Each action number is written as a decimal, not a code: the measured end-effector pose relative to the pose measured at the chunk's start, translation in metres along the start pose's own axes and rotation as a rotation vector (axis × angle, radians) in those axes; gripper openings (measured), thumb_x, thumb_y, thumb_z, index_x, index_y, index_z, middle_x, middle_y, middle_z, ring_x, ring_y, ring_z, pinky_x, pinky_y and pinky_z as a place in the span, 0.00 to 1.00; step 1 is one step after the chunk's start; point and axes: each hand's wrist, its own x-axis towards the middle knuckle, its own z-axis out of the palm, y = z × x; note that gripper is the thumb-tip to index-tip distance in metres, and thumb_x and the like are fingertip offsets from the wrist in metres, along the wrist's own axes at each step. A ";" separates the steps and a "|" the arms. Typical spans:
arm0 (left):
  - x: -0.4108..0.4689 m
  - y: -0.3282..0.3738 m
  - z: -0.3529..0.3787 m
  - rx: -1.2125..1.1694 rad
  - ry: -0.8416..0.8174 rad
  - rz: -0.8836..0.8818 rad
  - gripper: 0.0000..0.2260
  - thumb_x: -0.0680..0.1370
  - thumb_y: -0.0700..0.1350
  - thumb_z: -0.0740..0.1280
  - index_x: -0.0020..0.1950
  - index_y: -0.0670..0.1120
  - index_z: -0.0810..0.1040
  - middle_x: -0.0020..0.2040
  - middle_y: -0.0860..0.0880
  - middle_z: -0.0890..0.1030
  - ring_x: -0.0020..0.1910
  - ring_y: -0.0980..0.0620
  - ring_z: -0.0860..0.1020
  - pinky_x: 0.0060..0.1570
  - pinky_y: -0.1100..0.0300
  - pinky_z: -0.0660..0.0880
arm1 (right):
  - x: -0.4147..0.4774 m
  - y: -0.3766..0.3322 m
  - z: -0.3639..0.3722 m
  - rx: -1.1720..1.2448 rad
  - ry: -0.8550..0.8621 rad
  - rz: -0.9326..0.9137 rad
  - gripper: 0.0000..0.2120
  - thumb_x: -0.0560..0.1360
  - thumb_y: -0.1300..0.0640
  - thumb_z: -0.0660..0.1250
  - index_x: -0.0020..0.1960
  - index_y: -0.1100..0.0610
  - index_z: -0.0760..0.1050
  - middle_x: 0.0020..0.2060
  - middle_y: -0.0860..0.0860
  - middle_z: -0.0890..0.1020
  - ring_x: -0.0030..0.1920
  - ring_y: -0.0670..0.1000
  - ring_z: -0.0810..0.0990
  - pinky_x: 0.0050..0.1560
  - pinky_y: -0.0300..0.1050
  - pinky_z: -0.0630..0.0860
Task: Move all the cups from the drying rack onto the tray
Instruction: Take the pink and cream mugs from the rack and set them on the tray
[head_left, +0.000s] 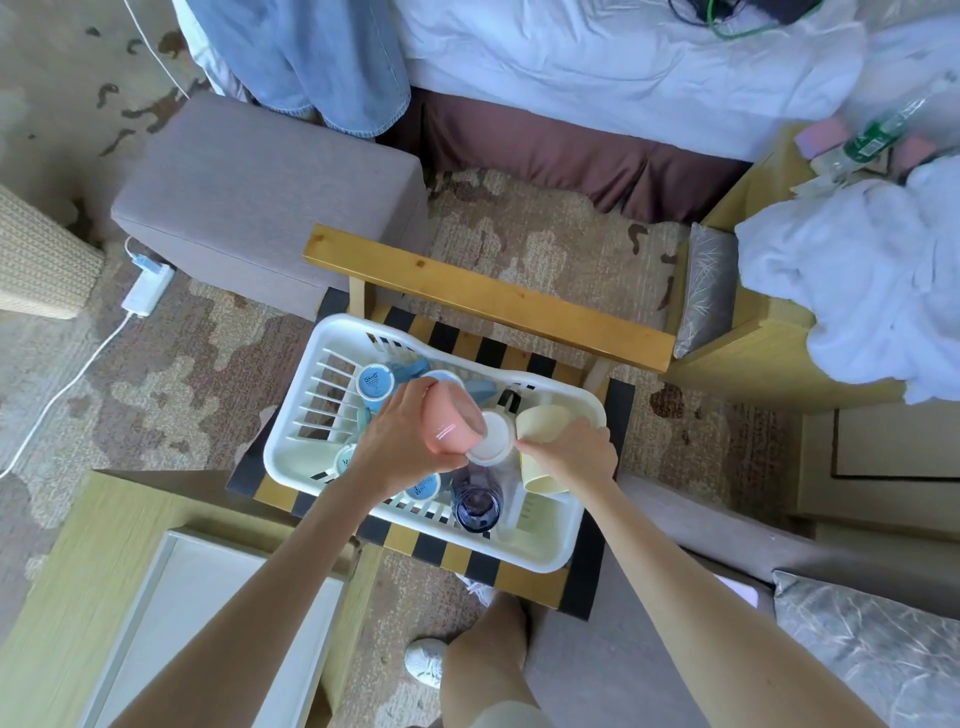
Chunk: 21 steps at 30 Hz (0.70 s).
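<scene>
- Two hands are held over a white drying rack (545, 560).
- A pink cup (448, 422) is held on its side in the curled fingers of the left hand (400, 449).
- A pale yellow cup (545, 482) is gripped by the right hand (571, 456).
- A white cup (492, 439) sits between the two grips, touching the pink cup.
- Blue mugs (375, 382) lie in the rack beyond the left grip.
- A white tray (208, 597) is set well apart from the left grip, nearer the wearer.

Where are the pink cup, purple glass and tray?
pink cup (451, 423): head view, point on its side wall.
purple glass (477, 503): head view, point on its round upper end.
tray (208, 587): head view, point on its bare floor, beside the forearm.
</scene>
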 end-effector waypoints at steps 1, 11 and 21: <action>-0.001 -0.001 -0.001 -0.070 0.009 -0.032 0.42 0.59 0.56 0.81 0.67 0.57 0.61 0.59 0.56 0.72 0.58 0.50 0.73 0.53 0.51 0.74 | -0.001 0.001 -0.001 0.019 0.007 -0.009 0.48 0.64 0.29 0.69 0.73 0.58 0.62 0.65 0.59 0.70 0.59 0.57 0.75 0.42 0.44 0.70; -0.018 -0.003 -0.019 -0.578 0.061 -0.179 0.44 0.58 0.49 0.84 0.68 0.51 0.63 0.61 0.49 0.75 0.59 0.48 0.76 0.53 0.48 0.79 | -0.022 0.027 -0.009 0.354 0.001 -0.167 0.31 0.62 0.39 0.74 0.57 0.48 0.64 0.48 0.47 0.78 0.41 0.45 0.78 0.32 0.39 0.73; -0.056 -0.003 -0.048 -0.807 0.158 -0.159 0.42 0.60 0.45 0.83 0.66 0.55 0.63 0.58 0.54 0.76 0.51 0.62 0.79 0.38 0.68 0.78 | -0.064 -0.005 -0.034 0.706 0.014 -0.540 0.37 0.58 0.56 0.82 0.60 0.41 0.66 0.54 0.37 0.74 0.56 0.36 0.76 0.47 0.30 0.75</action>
